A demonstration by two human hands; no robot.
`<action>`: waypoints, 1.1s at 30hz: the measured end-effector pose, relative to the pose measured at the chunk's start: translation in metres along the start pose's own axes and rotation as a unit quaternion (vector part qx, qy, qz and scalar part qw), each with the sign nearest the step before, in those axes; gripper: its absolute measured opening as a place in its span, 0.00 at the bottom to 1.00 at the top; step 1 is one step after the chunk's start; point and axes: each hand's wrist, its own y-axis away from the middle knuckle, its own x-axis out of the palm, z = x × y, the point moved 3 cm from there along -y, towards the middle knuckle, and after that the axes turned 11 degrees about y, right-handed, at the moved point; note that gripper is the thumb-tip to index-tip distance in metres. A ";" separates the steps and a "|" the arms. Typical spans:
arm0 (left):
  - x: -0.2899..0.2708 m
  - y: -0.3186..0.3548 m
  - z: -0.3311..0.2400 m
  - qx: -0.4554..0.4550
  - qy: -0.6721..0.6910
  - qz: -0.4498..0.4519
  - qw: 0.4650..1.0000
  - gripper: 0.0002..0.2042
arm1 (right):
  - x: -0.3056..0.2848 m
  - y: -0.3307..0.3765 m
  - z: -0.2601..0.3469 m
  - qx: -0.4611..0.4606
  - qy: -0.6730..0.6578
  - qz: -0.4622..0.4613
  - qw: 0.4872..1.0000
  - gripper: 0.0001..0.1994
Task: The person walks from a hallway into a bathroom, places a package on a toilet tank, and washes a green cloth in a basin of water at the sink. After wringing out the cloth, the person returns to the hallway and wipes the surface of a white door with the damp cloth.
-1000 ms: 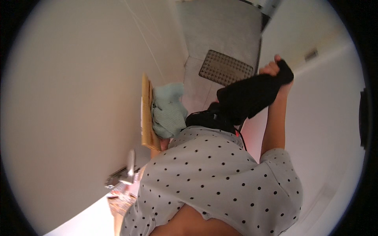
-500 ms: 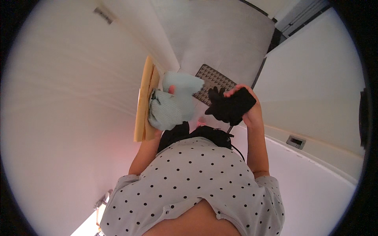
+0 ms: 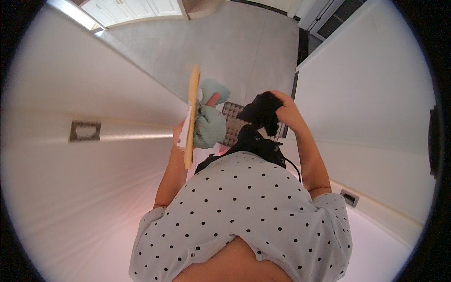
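My left hand (image 3: 179, 133) is closed at the outer side of a thin, flat yellow piece (image 3: 191, 113), seen almost edge-on and upright, with a white strip along it. Against its inner side hangs a bunched pale green textured cloth (image 3: 209, 128), with a pinkish-red spot showing between its folds. My fingers are mostly hidden behind the yellow piece. On the right, my right hand (image 3: 287, 111) is wrapped round a crumpled, soft black cloth-like bundle (image 3: 261, 111), held out ahead of my waist.
A dark patterned mat (image 3: 230, 124) lies on the grey floor (image 3: 225, 51) below. White walls stand close on both sides, with a switch plate (image 3: 85, 131) at left and another (image 3: 349, 198) at right. White cabinets (image 3: 134, 11) and a doorway (image 3: 331, 26) are farther off.
The view has moved forward and turned, so more floor and the cabinets show. The yellow piece has turned edge-on, and the black bundle has shifted slightly left and changed shape.
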 end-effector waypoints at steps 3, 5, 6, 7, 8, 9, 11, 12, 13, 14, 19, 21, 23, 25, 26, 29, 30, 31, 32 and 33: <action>0.002 -0.062 -0.020 -0.012 -0.053 0.003 0.999 0.36 | -0.005 -0.062 0.019 -0.044 -0.078 0.097 0.991 0.20; -0.005 -0.099 -0.029 -0.033 -0.110 -0.056 0.992 0.35 | -0.017 -0.102 0.031 -0.049 -0.131 0.146 0.979 0.19; -0.015 -0.113 -0.033 -0.037 -0.131 -0.096 0.986 0.34 | -0.019 -0.125 0.029 -0.035 -0.143 0.160 0.976 0.18; -0.032 -0.140 -0.040 -0.049 -0.140 -0.109 0.983 0.31 | -0.017 -0.154 0.027 -0.022 -0.152 0.163 0.975 0.17; -0.055 -0.161 -0.057 -0.065 -0.147 -0.127 0.979 0.29 | -0.015 -0.185 0.025 -0.010 -0.160 0.169 0.972 0.17; -0.064 -0.189 -0.057 -0.061 -0.127 -0.127 0.982 0.27 | -0.017 -0.218 0.017 -0.030 -0.166 0.194 0.966 0.15; -0.067 -0.236 -0.069 -0.054 -0.102 -0.161 0.980 0.25 | -0.025 -0.279 0.005 0.003 -0.149 0.188 0.971 0.12; -0.065 -0.259 -0.077 -0.037 -0.093 -0.195 0.976 0.24 | -0.034 -0.310 0.006 0.028 -0.167 0.202 0.965 0.12; -0.062 -0.275 -0.082 -0.027 -0.079 -0.233 0.969 0.24 | -0.041 -0.330 0.007 0.062 -0.186 0.212 0.957 0.12; -0.058 -0.291 -0.086 -0.022 -0.089 -0.241 0.966 0.24 | -0.048 -0.349 0.007 0.096 -0.202 0.223 0.949 0.11; -0.059 -0.348 -0.138 0.073 -0.087 -0.286 0.951 0.22 | -0.059 -0.455 0.025 0.075 -0.221 0.355 0.905 0.16; -0.058 -0.351 -0.163 0.133 -0.058 -0.290 0.946 0.19 | -0.051 -0.484 0.041 0.032 -0.240 0.407 0.880 0.19; -0.080 -0.354 -0.187 0.205 -0.003 -0.325 0.923 0.18 | -0.045 -0.516 0.069 -0.027 -0.265 0.463 0.846 0.23; -0.091 -0.360 -0.216 0.227 0.039 -0.301 0.925 0.17 | -0.028 -0.545 0.082 -0.107 -0.136 0.491 0.854 0.26; -0.096 -0.361 -0.232 0.238 0.058 -0.289 0.925 0.17 | -0.011 -0.560 0.077 -0.152 -0.055 0.487 0.858 0.26; -0.090 -0.379 -0.284 0.301 0.066 -0.298 0.903 0.17 | 0.043 -0.606 0.082 -0.200 0.096 0.442 0.869 0.24; -0.101 -0.381 -0.302 0.284 0.082 -0.254 0.921 0.17 | 0.062 -0.623 0.079 -0.216 0.107 0.428 0.871 0.22; -0.108 -0.379 -0.321 0.314 0.029 -0.318 0.894 0.17 | 0.084 -0.641 0.074 -0.230 0.116 0.413 0.873 0.21; -0.110 -0.376 -0.336 0.337 -0.018 -0.383 0.860 0.17 | 0.101 -0.658 0.072 -0.233 0.159 0.418 0.864 0.17; -0.115 -0.369 -0.352 0.350 -0.014 -0.400 0.847 0.17 | 0.116 -0.672 0.082 -0.211 0.172 0.440 0.856 0.16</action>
